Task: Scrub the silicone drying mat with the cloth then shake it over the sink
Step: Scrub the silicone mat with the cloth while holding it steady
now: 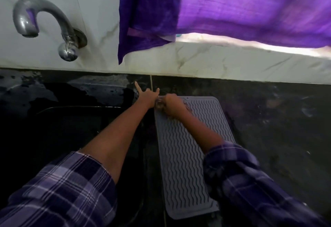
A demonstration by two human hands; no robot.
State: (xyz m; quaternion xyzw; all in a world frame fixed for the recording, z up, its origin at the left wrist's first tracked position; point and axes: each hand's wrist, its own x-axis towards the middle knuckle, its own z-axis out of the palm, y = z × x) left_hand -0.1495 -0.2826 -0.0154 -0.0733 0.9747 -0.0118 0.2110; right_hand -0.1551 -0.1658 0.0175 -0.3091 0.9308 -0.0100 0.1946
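Scrubbing step: the mat (186,155) lies on the bench just right of the sink (71,128). Right hand (172,105) clamped on a cloth (160,104) at its far corner; left hand (146,95) splayed beside. Next, work toward the near end.

Domestic kitchen sink area. A curved metal tap (44,24) projected from a white tiled wall (96,11) above a dark basin (75,128) set into a wet dark stone counter (268,110); purple cloth (232,10) hung overhead.
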